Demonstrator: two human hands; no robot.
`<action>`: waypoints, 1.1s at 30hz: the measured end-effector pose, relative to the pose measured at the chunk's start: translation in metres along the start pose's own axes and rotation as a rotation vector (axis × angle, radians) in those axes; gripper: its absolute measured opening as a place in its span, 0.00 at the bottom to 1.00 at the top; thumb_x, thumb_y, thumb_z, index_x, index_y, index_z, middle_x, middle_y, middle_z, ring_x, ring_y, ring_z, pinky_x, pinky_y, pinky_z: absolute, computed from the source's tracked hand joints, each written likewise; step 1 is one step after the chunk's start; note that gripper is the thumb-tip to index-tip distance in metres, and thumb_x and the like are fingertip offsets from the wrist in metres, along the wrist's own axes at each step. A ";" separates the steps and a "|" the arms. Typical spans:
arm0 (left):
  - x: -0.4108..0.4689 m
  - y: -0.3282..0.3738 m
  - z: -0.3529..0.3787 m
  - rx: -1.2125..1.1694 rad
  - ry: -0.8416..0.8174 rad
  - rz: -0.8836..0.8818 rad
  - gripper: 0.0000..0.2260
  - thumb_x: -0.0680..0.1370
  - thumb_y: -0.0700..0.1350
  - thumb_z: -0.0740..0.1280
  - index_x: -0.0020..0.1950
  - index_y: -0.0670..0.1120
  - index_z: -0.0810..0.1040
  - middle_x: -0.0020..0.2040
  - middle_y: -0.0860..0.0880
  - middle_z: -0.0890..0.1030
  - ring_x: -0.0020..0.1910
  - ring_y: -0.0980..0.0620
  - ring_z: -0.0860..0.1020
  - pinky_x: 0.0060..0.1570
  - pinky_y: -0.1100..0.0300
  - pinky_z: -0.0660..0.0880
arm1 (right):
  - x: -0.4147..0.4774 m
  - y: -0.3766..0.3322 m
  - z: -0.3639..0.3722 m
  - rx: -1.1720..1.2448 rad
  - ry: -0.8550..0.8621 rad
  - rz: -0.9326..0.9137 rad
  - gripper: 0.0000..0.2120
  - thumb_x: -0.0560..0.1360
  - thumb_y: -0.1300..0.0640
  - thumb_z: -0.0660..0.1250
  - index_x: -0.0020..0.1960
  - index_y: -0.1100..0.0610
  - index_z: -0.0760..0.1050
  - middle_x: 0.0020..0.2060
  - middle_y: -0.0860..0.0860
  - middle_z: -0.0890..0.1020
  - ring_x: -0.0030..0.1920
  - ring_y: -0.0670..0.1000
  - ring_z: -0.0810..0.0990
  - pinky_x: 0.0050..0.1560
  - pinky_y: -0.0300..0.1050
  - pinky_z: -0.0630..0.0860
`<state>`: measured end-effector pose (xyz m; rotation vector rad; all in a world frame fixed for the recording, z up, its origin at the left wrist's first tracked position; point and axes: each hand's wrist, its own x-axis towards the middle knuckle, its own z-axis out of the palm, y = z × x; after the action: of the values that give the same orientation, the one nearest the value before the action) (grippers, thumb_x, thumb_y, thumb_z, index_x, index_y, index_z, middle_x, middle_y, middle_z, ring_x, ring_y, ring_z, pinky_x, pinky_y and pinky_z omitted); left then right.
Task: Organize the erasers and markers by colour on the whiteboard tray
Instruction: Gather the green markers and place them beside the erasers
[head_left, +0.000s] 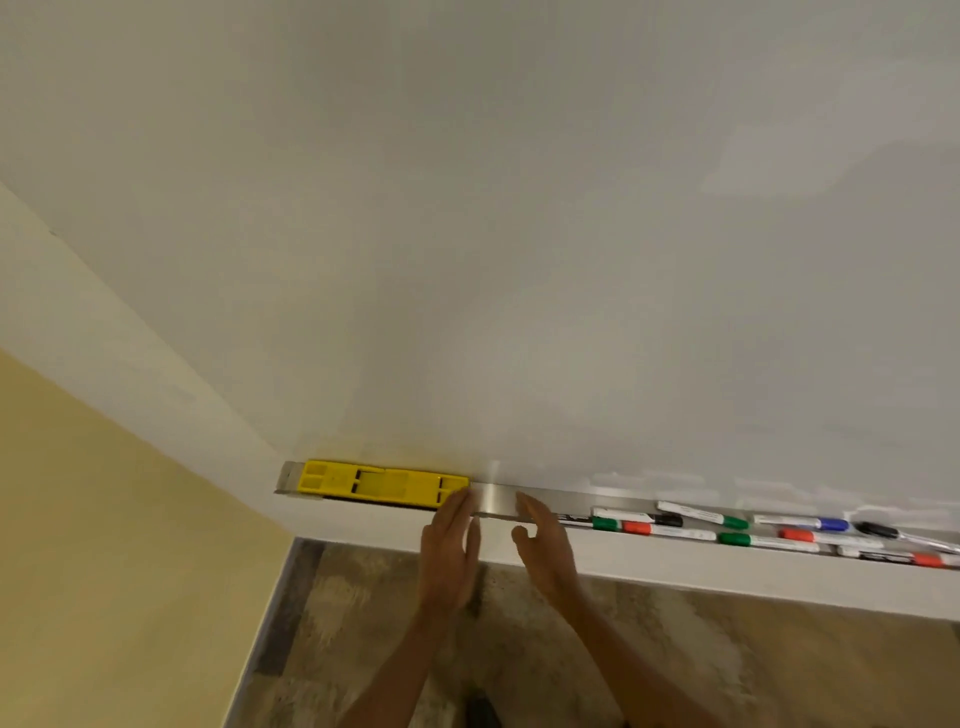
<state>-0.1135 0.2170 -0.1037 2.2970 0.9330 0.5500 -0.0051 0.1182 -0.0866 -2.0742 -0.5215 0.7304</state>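
Fingertips of the flat, empty left hand (450, 540) touch the yellow eraser (382, 483); right hand (543, 540) hovers open, empty.

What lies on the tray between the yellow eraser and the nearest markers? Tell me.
In the head view, that stretch of the tray is bare metal. Only the left hand, fingertips at the yellow eraser, and the right hand reach there, short of the markers.

We list: a yellow eraser (382, 482) with a black underside; a silver-grey tray (496, 493); white-barrelled markers (727, 525) capped green, red, blue and black; a plain white whiteboard (519, 234); a pale yellow wall (104, 545); a mottled beige-and-brown floor (701, 649).
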 end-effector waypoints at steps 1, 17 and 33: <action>-0.005 0.012 0.010 -0.013 -0.027 0.029 0.17 0.81 0.44 0.63 0.70 0.48 0.73 0.70 0.51 0.74 0.70 0.53 0.69 0.68 0.56 0.64 | -0.001 0.009 -0.011 -0.092 0.026 -0.032 0.22 0.78 0.62 0.63 0.71 0.53 0.69 0.69 0.52 0.74 0.67 0.51 0.72 0.67 0.50 0.73; -0.058 0.078 0.089 -0.578 -0.351 -0.620 0.16 0.82 0.53 0.57 0.46 0.48 0.81 0.42 0.49 0.84 0.39 0.55 0.81 0.40 0.65 0.75 | 0.036 0.048 -0.076 -0.817 -0.169 -0.433 0.16 0.79 0.63 0.61 0.66 0.58 0.71 0.64 0.54 0.73 0.66 0.56 0.68 0.60 0.51 0.74; -0.010 0.189 0.139 -1.361 -0.374 -0.954 0.21 0.79 0.56 0.62 0.57 0.39 0.80 0.53 0.38 0.84 0.51 0.41 0.83 0.47 0.52 0.82 | -0.025 0.090 -0.197 0.607 0.191 0.030 0.08 0.72 0.59 0.73 0.50 0.53 0.79 0.46 0.52 0.86 0.48 0.51 0.84 0.48 0.44 0.82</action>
<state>0.0497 0.0496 -0.0840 0.5815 0.8857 0.1668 0.1154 -0.0611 -0.0621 -1.5601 -0.1320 0.6046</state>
